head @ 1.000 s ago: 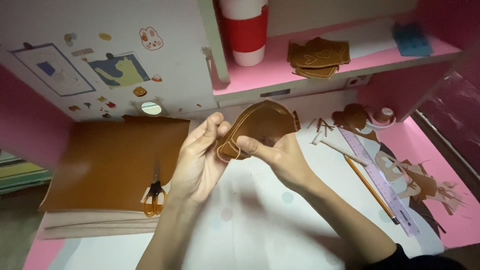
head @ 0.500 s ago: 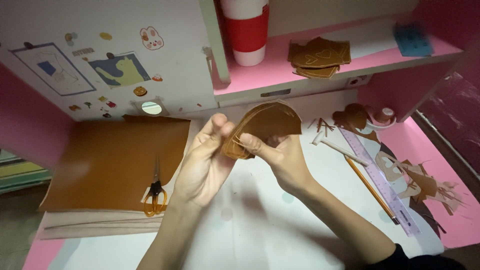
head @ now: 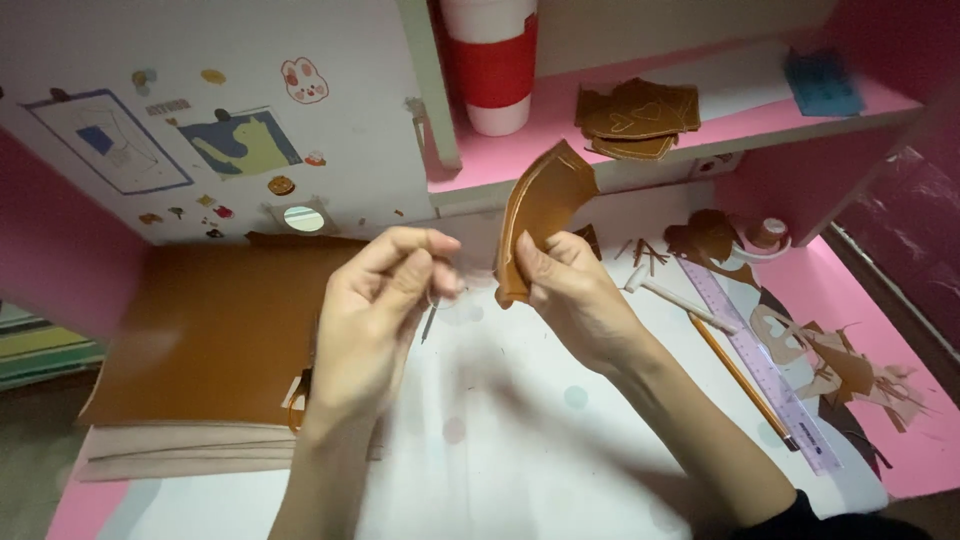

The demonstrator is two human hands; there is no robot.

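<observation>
My right hand (head: 570, 295) pinches the lower part of a curved brown leather piece (head: 535, 215) and holds it upright above the white work surface (head: 520, 440). My left hand (head: 385, 300) sits just to its left, with thumb and fingers pinched on a thin needle (head: 430, 318) that points down. A faint thread seems to run from the needle toward the leather piece. The two hands are a short gap apart.
A large brown leather sheet (head: 210, 330) lies at the left with scissors partly hidden under my left wrist. A ruler (head: 760, 365), a pencil (head: 735, 370) and leather scraps (head: 830, 365) lie at the right. The pink shelf (head: 720, 125) holds a red-and-white cup (head: 490, 60) and stacked leather pieces (head: 635, 115).
My left hand has come off the leather piece and pulled left with the needle. My right hand has turned the piece upright, on edge.
</observation>
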